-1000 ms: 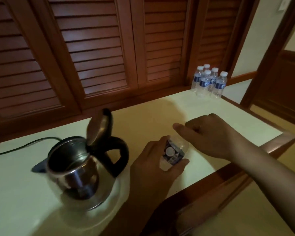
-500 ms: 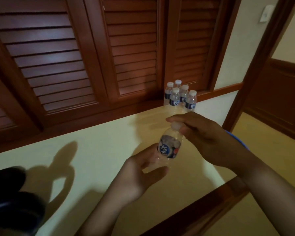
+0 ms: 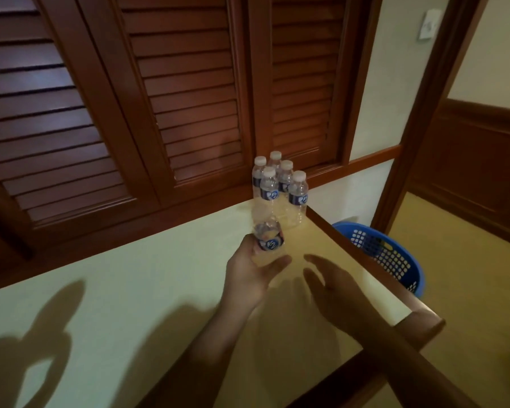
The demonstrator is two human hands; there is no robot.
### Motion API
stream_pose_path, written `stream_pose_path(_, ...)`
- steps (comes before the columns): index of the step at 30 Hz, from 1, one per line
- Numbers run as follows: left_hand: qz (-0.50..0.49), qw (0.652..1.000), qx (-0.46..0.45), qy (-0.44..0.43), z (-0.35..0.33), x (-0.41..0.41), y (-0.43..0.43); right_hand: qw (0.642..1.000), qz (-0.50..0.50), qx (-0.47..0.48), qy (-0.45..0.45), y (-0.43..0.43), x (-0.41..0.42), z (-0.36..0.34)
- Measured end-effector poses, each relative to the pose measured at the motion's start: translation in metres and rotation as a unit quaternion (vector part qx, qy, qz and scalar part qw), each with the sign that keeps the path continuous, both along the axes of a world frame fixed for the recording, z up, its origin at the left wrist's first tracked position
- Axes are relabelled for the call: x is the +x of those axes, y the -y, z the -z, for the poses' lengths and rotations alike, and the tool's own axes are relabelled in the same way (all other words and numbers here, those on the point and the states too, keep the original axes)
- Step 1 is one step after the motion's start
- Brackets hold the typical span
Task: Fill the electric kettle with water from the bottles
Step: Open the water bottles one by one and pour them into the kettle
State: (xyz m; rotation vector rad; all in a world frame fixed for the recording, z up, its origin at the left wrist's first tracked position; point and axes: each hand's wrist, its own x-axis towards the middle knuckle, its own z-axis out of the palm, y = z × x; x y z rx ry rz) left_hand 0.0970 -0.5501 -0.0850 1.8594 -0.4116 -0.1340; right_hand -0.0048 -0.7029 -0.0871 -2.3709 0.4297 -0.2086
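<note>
My left hand (image 3: 252,275) holds a small clear water bottle (image 3: 268,235) with a blue label, raised over the table and tilted away from me; its top end is blurred. My right hand (image 3: 333,287) hovers just to the right of it, fingers spread and holding nothing. Several full capped bottles (image 3: 280,187) stand together at the table's far right corner, just beyond the held bottle. The kettle is out of view; only a shadow (image 3: 36,343) lies on the table at lower left.
The pale table top (image 3: 130,290) has a wooden edge on the right. A blue perforated plastic basket (image 3: 380,251) sits on the floor beyond that edge. Louvred wooden doors (image 3: 174,98) stand behind the table, with a doorway at right.
The view swung right and the kettle left the frame. My right hand came off the bottle's top and dropped to the right, open. The bottle stays in my left hand, now tilted away.
</note>
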Motion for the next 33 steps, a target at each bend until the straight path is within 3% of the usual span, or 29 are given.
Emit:
stream_pose_path(5,-0.048,0.994,0.075,0.065,0.020,0.044,0.054,0.988,-0.041,-0.141,-0.054,0.013,0.016,0.043)
stream_pose_path(8,-0.056,0.991,0.080,0.086,0.029,0.068,0.073,0.982,-0.048,-0.171,-0.061,0.013,0.020,0.047)
stream_pose_path(16,-0.073,0.991,0.069,0.088,0.043,0.094,0.093,0.981,-0.050,-0.168,-0.076,0.016,0.026,0.047)
stream_pose_path(25,-0.076,0.986,0.128,0.081,0.046,0.105,0.097,0.984,-0.057,-0.144,-0.083,0.019,0.028,0.043)
stream_pose_path(33,-0.064,0.992,0.097,0.055,0.034,0.077,0.067,0.986,-0.054,-0.141,-0.069,0.017,0.026,0.048)
